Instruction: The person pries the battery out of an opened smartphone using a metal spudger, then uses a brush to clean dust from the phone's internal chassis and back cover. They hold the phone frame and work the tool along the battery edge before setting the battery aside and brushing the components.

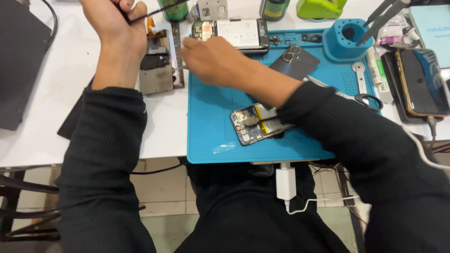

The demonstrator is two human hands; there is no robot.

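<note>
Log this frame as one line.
left hand: grips black tool | right hand: over blue mat | opened phone: on mat

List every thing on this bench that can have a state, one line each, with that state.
Left hand: raised, pinching a thin black tool.
Right hand: closed, reaching left across the blue mat.
Opened phone on the mat: back off, board and battery exposed.
Second opened phone: back off, lying flat.
Gold-edged phone: intact, screen dark, cable plugged in.
Scissors: closed.
White charger: hanging below the table edge.
</note>
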